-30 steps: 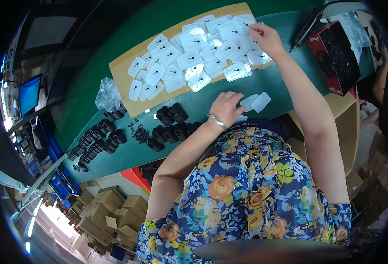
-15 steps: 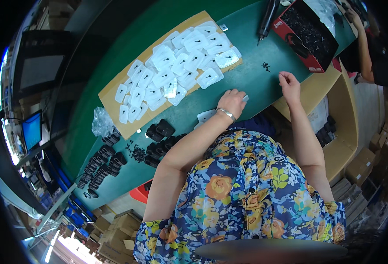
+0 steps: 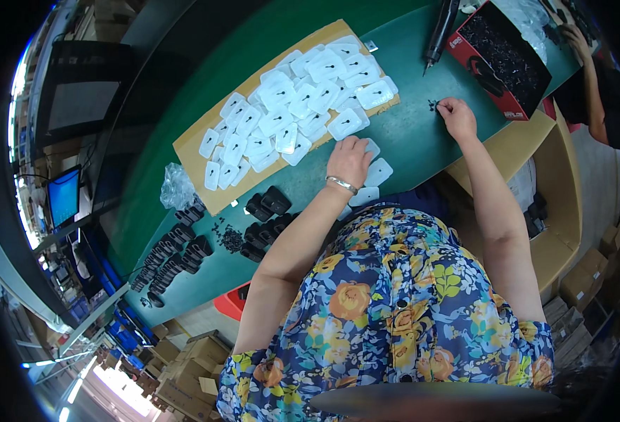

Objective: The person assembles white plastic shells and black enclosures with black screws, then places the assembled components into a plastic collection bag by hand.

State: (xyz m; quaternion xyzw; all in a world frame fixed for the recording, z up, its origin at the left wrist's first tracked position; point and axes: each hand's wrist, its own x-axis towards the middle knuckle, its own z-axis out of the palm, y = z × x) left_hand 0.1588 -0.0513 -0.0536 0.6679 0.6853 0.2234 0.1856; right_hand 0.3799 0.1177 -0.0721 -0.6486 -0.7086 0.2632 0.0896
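The left hand (image 3: 349, 162), fingers bent, is beside the cardboard sheet (image 3: 196, 163) and partly hides loose white plates (image 3: 379, 172) on the green table (image 3: 408, 141); whether it grips one, I cannot tell; the right hand (image 3: 457, 118) has thumb and fingertips close together at small black parts (image 3: 433, 106), any piece between them too tiny to make out; overlapping plates crowd the sheet; a black screwdriver (image 3: 442, 34) and red box (image 3: 497, 74) stand beyond the right hand; black housings (image 3: 275, 201) occupy the left side.
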